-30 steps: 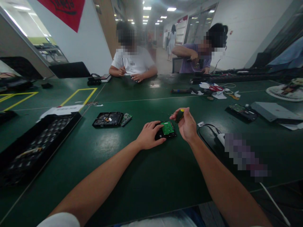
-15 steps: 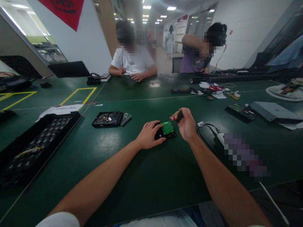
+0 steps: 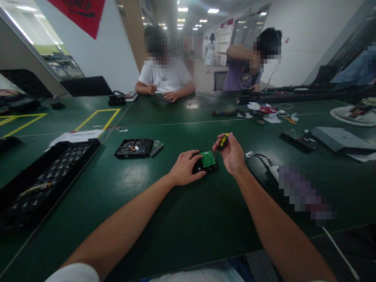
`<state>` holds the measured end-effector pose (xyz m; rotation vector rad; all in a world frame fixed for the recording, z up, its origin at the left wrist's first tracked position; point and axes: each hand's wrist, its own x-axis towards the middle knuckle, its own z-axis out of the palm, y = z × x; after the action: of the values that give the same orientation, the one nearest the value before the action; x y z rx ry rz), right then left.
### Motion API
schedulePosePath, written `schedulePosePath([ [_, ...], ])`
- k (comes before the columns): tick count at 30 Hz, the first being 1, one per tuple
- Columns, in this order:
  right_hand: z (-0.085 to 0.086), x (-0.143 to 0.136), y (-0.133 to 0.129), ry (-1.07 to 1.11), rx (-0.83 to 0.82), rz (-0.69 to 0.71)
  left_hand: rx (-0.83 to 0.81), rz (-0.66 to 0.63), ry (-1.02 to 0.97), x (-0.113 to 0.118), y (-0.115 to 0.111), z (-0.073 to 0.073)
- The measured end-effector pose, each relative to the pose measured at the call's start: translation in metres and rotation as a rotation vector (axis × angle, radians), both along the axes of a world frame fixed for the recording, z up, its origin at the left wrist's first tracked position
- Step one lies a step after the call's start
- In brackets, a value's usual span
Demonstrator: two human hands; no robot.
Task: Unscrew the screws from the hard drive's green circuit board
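A hard drive (image 3: 208, 159) with a green circuit board facing up lies on the green table. My left hand (image 3: 186, 167) grips it from the left, fingers over its far edge and thumb along the near edge. Just right of the drive, my right hand (image 3: 232, 155) is closed around the black and yellow handle of a screwdriver (image 3: 223, 141). The handle leans above the drive's right end; I cannot make out its shaft or tip. To the left lies an opened black drive casing (image 3: 133, 148), with a loose circuit board (image 3: 156, 148) against its right side.
A long black tray (image 3: 53, 176) holding parts stands at the left. On the right are a cable (image 3: 258, 155), another drive (image 3: 299, 140), a grey metal box (image 3: 342, 139) and a white fan-like grille (image 3: 352, 116). Two people (image 3: 166, 76) (image 3: 239, 74) sit across the table.
The screwdriver handle has turned in my right hand, so its yellow part now shows. My left hand and the hard drive have stayed in place.
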<state>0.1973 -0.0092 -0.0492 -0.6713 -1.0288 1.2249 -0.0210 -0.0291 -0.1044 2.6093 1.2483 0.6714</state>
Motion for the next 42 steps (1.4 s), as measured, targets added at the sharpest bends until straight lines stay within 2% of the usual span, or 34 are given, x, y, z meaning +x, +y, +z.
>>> schedulePosePath([
  [6,0.003,-0.002,-0.003,0.0,-0.01,0.041,-0.007,0.0,0.005,0.0,0.0,-0.001],
  [10,-0.003,0.001,0.0,-0.094,0.045,0.009,-0.01,-0.003,0.007,0.0,0.0,-0.001],
  [15,-0.004,0.012,0.001,-0.448,0.156,-0.199,0.001,0.001,0.008,0.0,0.001,-0.002],
  [18,-0.002,0.015,-0.002,-0.566,0.152,-0.268,0.002,-0.002,0.007,0.0,0.001,-0.001],
  [20,-0.001,0.014,-0.003,-0.556,0.111,-0.258,0.001,-0.005,0.003,0.0,0.001,-0.001],
  [24,-0.002,0.011,-0.002,-0.392,0.028,-0.18,-0.001,-0.013,-0.012,0.0,0.001,-0.001],
  [31,-0.004,0.011,0.004,-0.192,-0.038,-0.082,-0.01,-0.002,-0.001,-0.001,0.001,-0.003],
  [42,0.001,0.008,-0.001,-0.215,-0.061,-0.056,-0.008,-0.004,0.007,0.0,0.001,-0.001],
])
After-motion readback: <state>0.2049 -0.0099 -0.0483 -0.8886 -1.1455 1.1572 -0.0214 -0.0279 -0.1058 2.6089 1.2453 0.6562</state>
